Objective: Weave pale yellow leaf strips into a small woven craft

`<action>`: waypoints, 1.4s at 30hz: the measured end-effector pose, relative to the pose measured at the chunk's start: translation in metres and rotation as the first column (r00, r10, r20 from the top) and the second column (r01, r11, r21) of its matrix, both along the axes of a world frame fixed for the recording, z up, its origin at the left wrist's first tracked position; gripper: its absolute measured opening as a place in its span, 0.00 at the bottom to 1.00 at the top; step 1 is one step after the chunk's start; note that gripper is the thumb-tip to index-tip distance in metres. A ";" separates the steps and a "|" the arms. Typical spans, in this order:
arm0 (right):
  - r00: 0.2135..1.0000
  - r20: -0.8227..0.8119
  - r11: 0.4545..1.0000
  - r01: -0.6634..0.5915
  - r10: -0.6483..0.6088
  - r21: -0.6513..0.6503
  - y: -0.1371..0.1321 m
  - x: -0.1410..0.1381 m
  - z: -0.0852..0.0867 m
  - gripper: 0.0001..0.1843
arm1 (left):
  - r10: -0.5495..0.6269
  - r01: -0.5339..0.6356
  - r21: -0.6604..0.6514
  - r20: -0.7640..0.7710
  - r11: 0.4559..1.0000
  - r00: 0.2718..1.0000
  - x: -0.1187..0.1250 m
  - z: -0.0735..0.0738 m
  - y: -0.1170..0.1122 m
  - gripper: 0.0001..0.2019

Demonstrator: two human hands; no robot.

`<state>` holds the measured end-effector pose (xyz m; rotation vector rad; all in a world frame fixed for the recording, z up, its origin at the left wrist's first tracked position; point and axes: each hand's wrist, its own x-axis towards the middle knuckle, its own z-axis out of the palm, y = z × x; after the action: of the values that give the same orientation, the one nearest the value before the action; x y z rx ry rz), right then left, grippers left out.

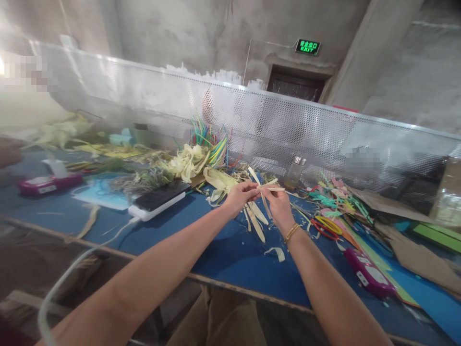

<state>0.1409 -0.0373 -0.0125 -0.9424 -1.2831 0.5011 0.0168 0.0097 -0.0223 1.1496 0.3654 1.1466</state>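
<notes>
Pale corn husk strips (pixel 254 176) cross one another between my two hands, held above the blue table (pixel 230 259). My left hand (pixel 241 196) pinches them from the left, thumb and fingers together. From the right, my right hand (pixel 279 201) pinches the same strips, with ends sticking out past its fingers. A gold bracelet (pixel 291 233) circles my right wrist. Loose husk strips (pixel 256 226) lie on the table just below my hands, and a small husk scrap (pixel 278 253) rests nearer the front edge. The exact crossing is partly covered by my fingertips.
On the left, a black phone (pixel 163 196) rests on a white power bank with a cable. Dried husks (pixel 190 161) and colourful stems are piled behind. Rightward lie scissors (pixel 327 227), a purple device (pixel 369 273) and cardboard (pixel 418 250). A glass bottle (pixel 296 172) stands by the perforated metal screen (pixel 266 115).
</notes>
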 end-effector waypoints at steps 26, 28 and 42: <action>0.996 -0.067 0.998 0.058 -0.059 -0.017 0.003 0.006 -0.003 0.12 | -0.008 0.009 -0.043 0.024 0.999 1.000 0.000 0.002 0.003 0.15; 0.996 -0.069 0.998 0.061 -0.062 -0.015 0.003 0.005 -0.004 0.12 | -0.005 0.006 -0.032 0.018 0.999 1.000 0.000 0.003 0.002 0.16; 0.995 -0.050 0.996 0.088 -0.088 -0.004 0.000 0.002 -0.003 0.12 | -0.038 0.038 0.023 0.001 0.999 0.999 0.000 0.004 0.003 0.21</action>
<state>0.1431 -0.0371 -0.0157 -0.9778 -1.1904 0.4545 0.0164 0.0128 -0.0186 1.1710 0.3291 1.1206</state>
